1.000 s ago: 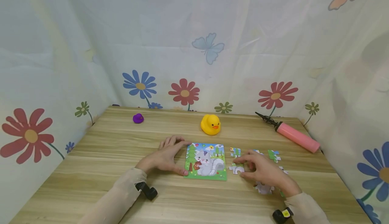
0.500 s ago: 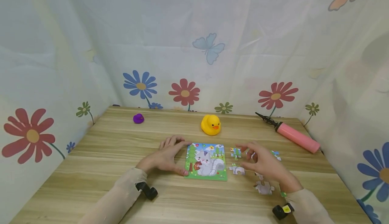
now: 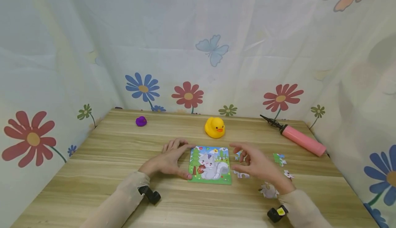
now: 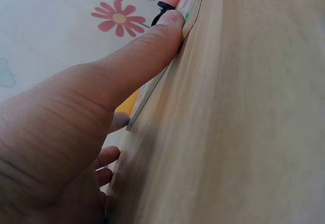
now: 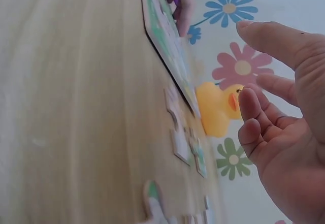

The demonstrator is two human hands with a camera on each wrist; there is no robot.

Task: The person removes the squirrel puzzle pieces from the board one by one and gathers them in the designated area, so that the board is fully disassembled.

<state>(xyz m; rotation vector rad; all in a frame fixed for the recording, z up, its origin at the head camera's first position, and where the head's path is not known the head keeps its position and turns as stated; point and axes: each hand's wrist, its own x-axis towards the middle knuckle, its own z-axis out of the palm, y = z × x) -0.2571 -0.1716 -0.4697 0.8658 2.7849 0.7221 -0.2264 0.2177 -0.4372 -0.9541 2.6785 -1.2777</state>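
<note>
We hold the puzzle board (image 3: 210, 165), a squirrel picture on a green ground, flat on the wooden surface (image 3: 108, 156), just in front of the yellow duck (image 3: 215, 127). Our left hand (image 3: 168, 159) rests at the board's left edge, fingers (image 3: 173, 143) laid straight on the surface and the thumb pressed along the board's side, as the left wrist view shows (image 4: 152, 46).

Our right hand (image 3: 258, 164) hovers above the surface just right of the board, fingers (image 5: 264, 112) spread loosely and slightly bent, gripping nothing.

Loose puzzle pieces (image 3: 279, 159) lie scattered right of the board: one touching its lower right corner (image 3: 241, 175), others beyond and nearer us under the right wrist (image 3: 268, 191).

Behind the board, well to the right of the duck, lies a pink pump (image 3: 301, 140) with a black nozzle. Well to the left of the duck sits a small purple toy (image 3: 141, 121). A flowered curtain (image 3: 188, 94) hangs behind the surface.
</note>
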